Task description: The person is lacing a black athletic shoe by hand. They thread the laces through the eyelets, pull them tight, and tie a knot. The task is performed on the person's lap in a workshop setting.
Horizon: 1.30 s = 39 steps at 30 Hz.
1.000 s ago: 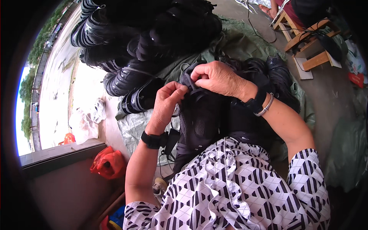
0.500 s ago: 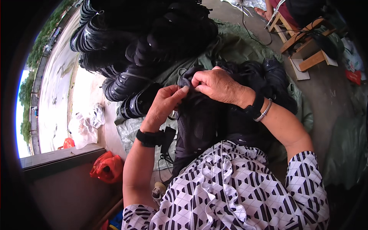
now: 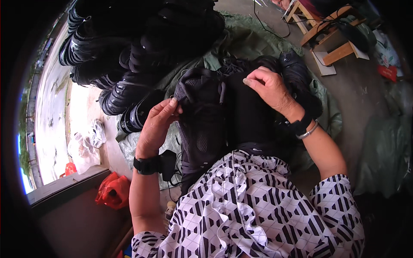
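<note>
A dark shoe upper (image 3: 200, 122) with mesh patches lies lengthwise over my lap, its collar end away from me. My left hand (image 3: 155, 129) pinches its left edge between thumb and fingers near the collar. To the right, my right hand (image 3: 272, 91) is raised off the upper, thumb and forefinger pressed together. Whatever that pinch holds, if anything, is too small to make out. Beneath it lies black cloth (image 3: 247, 112) over my leg. Several more dark uppers (image 3: 294, 71) lie bunched just beyond, to the right.
Tall stacks of nested black shoe uppers (image 3: 129, 56) stand at the far left on a green tarp (image 3: 245, 41). A wooden stool (image 3: 333, 47) with a cable is at the far right, with a person partly visible behind it. Red (image 3: 114, 189) and white plastic bags (image 3: 84, 148) lie left.
My right hand has left the upper's collar and moved right, apart from my left hand. The collar now lies spread open. My left hand still pinches the edge; the whole view has shifted slightly.
</note>
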Each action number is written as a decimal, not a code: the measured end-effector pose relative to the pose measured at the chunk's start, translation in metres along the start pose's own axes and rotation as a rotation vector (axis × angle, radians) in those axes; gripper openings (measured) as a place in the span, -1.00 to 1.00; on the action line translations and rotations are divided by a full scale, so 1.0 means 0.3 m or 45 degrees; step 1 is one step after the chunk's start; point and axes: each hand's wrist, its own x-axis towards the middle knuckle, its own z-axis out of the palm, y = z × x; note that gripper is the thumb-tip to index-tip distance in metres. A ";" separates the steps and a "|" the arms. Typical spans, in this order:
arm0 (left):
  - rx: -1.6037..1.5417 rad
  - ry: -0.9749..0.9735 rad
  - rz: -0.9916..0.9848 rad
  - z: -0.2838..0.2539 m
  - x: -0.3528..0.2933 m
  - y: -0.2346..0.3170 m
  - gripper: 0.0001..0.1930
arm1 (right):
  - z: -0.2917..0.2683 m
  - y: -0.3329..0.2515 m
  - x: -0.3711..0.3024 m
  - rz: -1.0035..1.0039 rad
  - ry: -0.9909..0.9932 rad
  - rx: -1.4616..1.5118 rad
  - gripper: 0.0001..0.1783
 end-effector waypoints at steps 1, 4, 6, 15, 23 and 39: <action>-0.034 -0.024 0.017 0.000 -0.003 -0.005 -0.73 | 0.027 -0.037 -0.013 -0.041 0.007 0.076 -0.83; -0.071 -0.015 0.039 -0.001 -0.008 -0.019 -0.75 | 0.074 -0.128 -0.006 0.060 -0.344 -0.041 -0.79; -0.051 0.049 0.030 0.003 -0.010 -0.028 -0.76 | 0.080 -0.159 0.013 0.344 -0.472 0.060 -0.81; 0.182 0.109 0.143 0.047 -0.047 -0.025 -0.59 | 0.049 -0.138 -0.024 0.431 -0.565 0.504 -0.82; 0.730 0.165 0.206 -0.008 0.136 0.116 -0.67 | 0.106 -0.140 -0.022 0.261 -0.566 0.515 -0.74; -0.559 -0.023 0.482 -0.296 0.011 -0.165 -0.46 | 0.093 -0.108 0.041 0.447 -0.749 0.759 -0.59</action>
